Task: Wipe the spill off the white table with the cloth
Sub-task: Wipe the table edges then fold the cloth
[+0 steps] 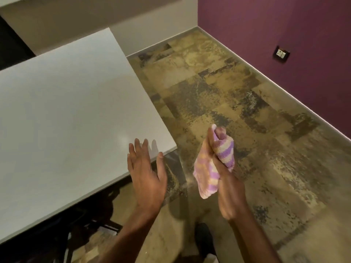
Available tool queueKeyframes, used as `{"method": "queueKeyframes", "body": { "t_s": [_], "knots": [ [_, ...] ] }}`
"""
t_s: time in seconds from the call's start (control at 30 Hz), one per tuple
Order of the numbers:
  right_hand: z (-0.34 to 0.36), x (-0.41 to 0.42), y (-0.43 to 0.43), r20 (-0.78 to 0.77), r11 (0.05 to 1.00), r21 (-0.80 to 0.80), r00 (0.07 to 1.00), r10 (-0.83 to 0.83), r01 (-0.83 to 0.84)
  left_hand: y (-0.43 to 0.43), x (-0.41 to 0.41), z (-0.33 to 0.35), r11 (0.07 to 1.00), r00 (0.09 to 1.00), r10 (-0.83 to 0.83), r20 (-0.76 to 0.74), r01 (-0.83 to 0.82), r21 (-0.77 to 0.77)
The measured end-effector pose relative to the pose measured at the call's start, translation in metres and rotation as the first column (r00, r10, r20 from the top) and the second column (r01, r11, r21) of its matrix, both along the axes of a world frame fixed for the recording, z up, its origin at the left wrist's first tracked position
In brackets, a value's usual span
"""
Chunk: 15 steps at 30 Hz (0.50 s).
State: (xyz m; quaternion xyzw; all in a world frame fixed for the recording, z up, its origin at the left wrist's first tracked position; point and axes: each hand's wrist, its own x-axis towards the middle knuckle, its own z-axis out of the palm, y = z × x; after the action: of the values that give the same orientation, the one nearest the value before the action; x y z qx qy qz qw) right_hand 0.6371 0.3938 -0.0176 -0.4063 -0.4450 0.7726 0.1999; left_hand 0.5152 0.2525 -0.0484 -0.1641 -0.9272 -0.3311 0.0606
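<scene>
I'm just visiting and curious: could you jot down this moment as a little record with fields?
table: white table, top looks bare, no spill visible
cloth: striped purple, yellow and white cloth, bunched up, held over the floor beside the table
right hand: right hand gripping the cloth
left hand: left hand open, empty, at the table's corner
floor: mottled brown floor

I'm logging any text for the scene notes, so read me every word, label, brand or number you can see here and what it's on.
None: no readable text anywhere.
White table: blank.
Striped cloth in the right hand: pattern only, no label showing.
Wall switch plate on the purple wall: any markings too small to read.
</scene>
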Motion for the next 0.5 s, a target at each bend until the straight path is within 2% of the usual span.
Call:
{"method": "queueKeyframes", "body": {
  "t_s": [0.1, 0.27, 0.5],
  "knots": [
    [-0.004, -0.022, 0.035, 0.035, 0.999, 0.001, 0.999, 0.042, -0.042, 0.018, -0.009, -0.002, 0.996, 0.996, 0.072, 0.058, -0.075, 0.038],
    [-0.011, -0.053, 0.079, 0.063, 0.985, 0.077, 0.987, 0.151, -0.156, 0.042, -0.024, 0.001, 0.991, 0.990, 0.132, 0.052, -0.134, 0.032],
    [-0.025, -0.083, 0.126, 0.060, 0.963, 0.013, 0.961, 0.269, -0.270, 0.064, -0.025, -0.009, 0.954, 0.953, 0.299, 0.039, -0.300, 0.011]
  ]
}}
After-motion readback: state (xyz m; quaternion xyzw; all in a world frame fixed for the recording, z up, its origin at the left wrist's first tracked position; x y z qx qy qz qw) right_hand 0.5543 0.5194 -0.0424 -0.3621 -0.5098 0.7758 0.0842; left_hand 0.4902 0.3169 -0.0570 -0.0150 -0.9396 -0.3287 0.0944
